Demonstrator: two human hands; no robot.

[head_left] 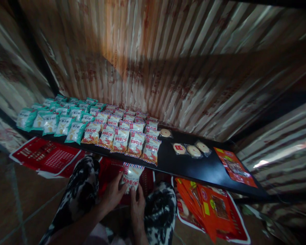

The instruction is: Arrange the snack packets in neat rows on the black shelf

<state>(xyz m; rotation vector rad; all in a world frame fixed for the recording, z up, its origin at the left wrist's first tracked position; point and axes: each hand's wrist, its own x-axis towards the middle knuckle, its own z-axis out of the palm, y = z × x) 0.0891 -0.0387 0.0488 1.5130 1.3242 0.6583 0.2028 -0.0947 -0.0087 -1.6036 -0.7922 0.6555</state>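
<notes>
Between my two hands is one white-and-orange snack bag (pixel 131 174) with a striped top edge, held low in front of the shelf over a red basket (pixel 107 175). My left hand (pixel 113 190) grips the bag's left side, fingers closed on it. At its lower right, my right hand (pixel 138 200) pinches the bag's bottom edge. Just above, on the black shelf (pixel 173 166), stand rows of matching snack bags (pixel 120 139), with the front row nearest to my hands.
Teal snack bags (pixel 51 121) fill the shelf's left end. Several round wrapped crackers (pixel 194 150) and an orange packet (pixel 235 166) lie to the right. Below are a red basket (pixel 47 154) at left and orange packets (pixel 214 207) at right. Corrugated sheeting (pixel 142 68) stands behind.
</notes>
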